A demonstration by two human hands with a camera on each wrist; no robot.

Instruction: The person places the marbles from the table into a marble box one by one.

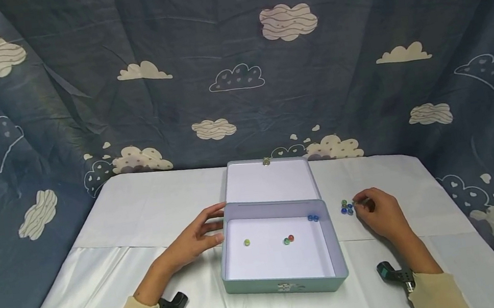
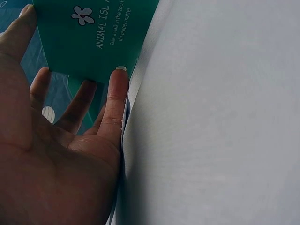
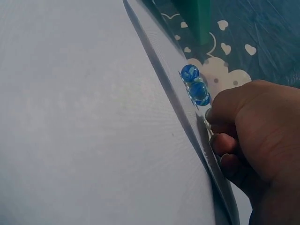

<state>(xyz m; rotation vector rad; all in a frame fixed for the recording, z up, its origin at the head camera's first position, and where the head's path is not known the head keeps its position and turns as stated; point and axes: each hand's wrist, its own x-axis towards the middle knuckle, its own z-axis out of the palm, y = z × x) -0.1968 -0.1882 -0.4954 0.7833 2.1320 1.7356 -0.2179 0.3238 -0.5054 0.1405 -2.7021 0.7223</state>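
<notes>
My left hand (image 1: 196,237) rests with spread fingers against the left side of an open tin box (image 1: 286,287). In the left wrist view its fingertips touch the printed green wall (image 2: 93,42). Inside the box lie a yellow-green marble (image 1: 246,242), a green marble (image 1: 286,241) beside a red marble (image 1: 291,238), and two blue marbles (image 1: 313,218) at the back right. My right hand (image 1: 381,212) is on the table with bent fingers, fingertips right beside a cluster of blue and green marbles (image 1: 344,211). I cannot tell whether a marble is between its fingers.
The box's lid (image 1: 270,179) is folded back on the white cloth (image 1: 165,200), with a clasp (image 1: 266,161) at its far edge. A dark curtain with clouds (image 1: 241,108) hangs behind the table. Black wrist devices (image 1: 173,304) are worn on both forearms.
</notes>
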